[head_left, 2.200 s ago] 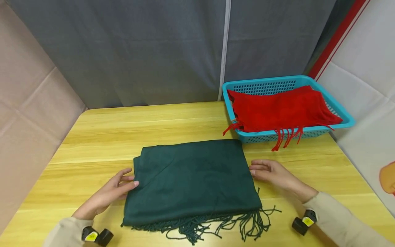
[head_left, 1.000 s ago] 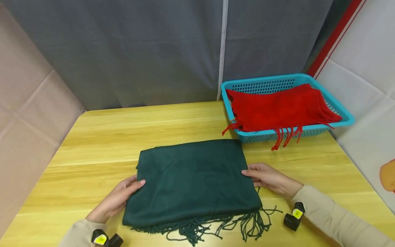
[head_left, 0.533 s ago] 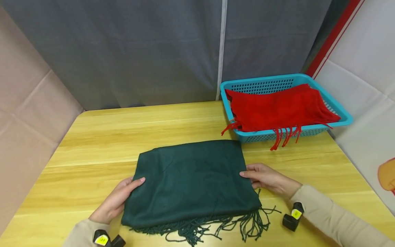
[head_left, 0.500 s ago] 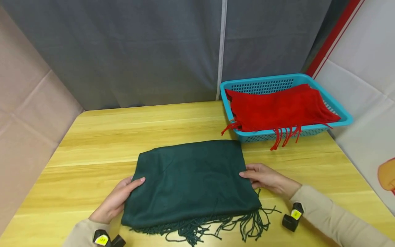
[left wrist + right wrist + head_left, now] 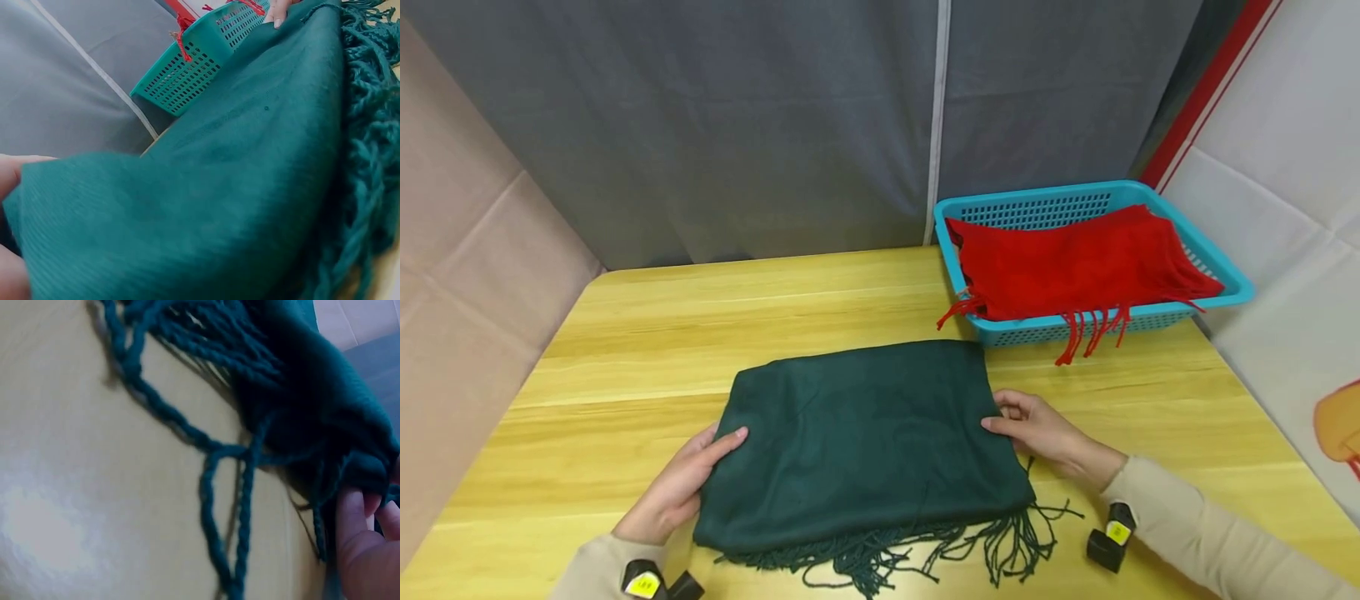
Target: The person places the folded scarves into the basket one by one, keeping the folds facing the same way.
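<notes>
A dark green scarf [image 5: 865, 442] lies folded into a rectangle on the table, its twisted fringe [image 5: 865, 554] spread along the near edge. My left hand [image 5: 673, 487] grips the left side, thumb on top and the other fingers hidden beneath. In the left wrist view that end of the scarf [image 5: 144, 212] sits between thumb and finger, slightly raised. My right hand [image 5: 1048, 433] pinches the right side, thumb over the cloth. The right wrist view has its fingers [image 5: 351, 519] at the layered edge, with fringe strands hanging beside them.
At the back right stands a blue perforated basket [image 5: 1236, 293] holding a folded red scarf [image 5: 1075, 262], whose tassels hang over the front rim. The basket sits close to the green scarf's far right corner. A grey curtain [image 5: 737, 133] borders the wooden table [image 5: 647, 333].
Both hands have moved inward from beside the green scarf and taken hold of its sides. The stepped layer at its far left corner no longer shows. Lately the right fingers have shifted slightly.
</notes>
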Available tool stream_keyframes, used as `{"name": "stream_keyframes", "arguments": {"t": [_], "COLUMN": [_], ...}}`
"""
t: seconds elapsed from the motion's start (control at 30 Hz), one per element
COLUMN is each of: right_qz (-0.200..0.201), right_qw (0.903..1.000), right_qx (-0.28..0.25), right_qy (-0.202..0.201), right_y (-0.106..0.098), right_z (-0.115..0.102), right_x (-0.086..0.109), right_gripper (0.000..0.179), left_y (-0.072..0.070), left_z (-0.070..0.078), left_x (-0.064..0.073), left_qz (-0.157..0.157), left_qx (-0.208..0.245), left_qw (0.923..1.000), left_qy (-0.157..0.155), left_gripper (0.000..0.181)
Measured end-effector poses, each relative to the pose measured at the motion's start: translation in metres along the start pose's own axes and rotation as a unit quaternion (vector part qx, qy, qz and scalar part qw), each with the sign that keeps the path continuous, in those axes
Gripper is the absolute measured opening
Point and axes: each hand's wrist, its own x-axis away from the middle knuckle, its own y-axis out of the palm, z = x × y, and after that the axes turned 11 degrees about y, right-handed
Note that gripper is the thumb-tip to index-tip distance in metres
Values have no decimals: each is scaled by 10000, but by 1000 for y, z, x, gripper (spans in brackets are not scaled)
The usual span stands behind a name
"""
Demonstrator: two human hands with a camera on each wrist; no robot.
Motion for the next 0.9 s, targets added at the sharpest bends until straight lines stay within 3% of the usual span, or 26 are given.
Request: {"name": "stream_keyframes", "arguments": {"t": [0.2,0.33,0.47,0.67,0.9], "right_qz": [264,360,710,1391,1635], "right_qw": [9990,9980,9971,9891,9824], "right_qx": [-347,-521,-283,290,454], "right_qy": [-72,-70,-64,-395,-783], "right_y": [1,1,2,5,3], "right_z": [-1,-2,-3,-5,-7], "right_x": [2,3,4,5,8], "right_gripper": [49,54,55,49,42], "left_y": [-1,0,1,1,-1], "left_z": [-1,-2,-4,-6,-5], "left_x": [3,3,3,2,1], "left_qz": [369,469,586,515,349], "left_qx": [559,844,785,590,-5], "left_qw": [9977,9953,9950,9951,9949], "left_qy": [-136,-28,213,598,951], "left_gripper": [63,66,66,65,60]}}
